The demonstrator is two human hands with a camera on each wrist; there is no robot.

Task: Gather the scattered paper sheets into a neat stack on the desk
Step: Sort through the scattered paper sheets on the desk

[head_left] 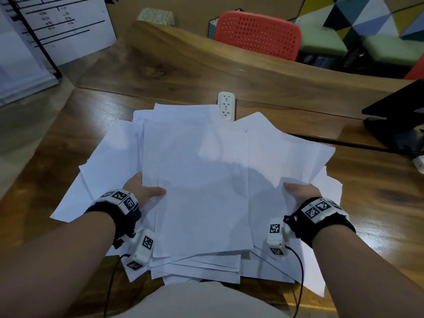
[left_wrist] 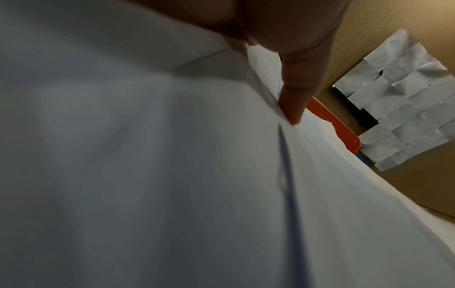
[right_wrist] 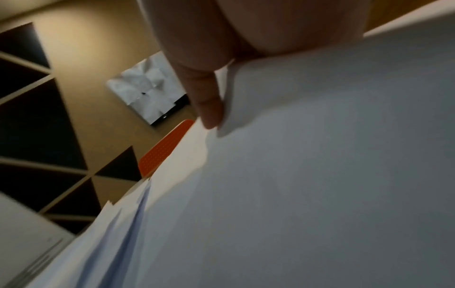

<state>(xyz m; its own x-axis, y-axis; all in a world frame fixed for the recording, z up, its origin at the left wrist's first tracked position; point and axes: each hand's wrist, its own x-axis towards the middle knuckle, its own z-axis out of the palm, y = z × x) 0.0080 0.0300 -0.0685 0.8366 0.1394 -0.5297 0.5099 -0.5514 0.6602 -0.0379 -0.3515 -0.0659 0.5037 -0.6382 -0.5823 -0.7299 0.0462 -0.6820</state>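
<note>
Left hand (head_left: 143, 190) grips left side of paper sheets (head_left: 199, 180), thumb on top, fingers hidden beneath. Right hand (head_left: 301, 191) grips right side same way, thumb over sheet edge. Both forearms reach forward, wrists level. Sheets fanned, misaligned, on wooden desk (head_left: 91, 125); far edges overlap power strip (head_left: 226, 104). Bare desk left, right. Black stand (head_left: 394, 120) far right.

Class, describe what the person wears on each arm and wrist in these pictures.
Both forearms are bare, no sleeves. The left hand and right hand each have a black wrist strap carrying white blocks printed with black-and-white square markers, and a thin black cable trailing from each.
</note>
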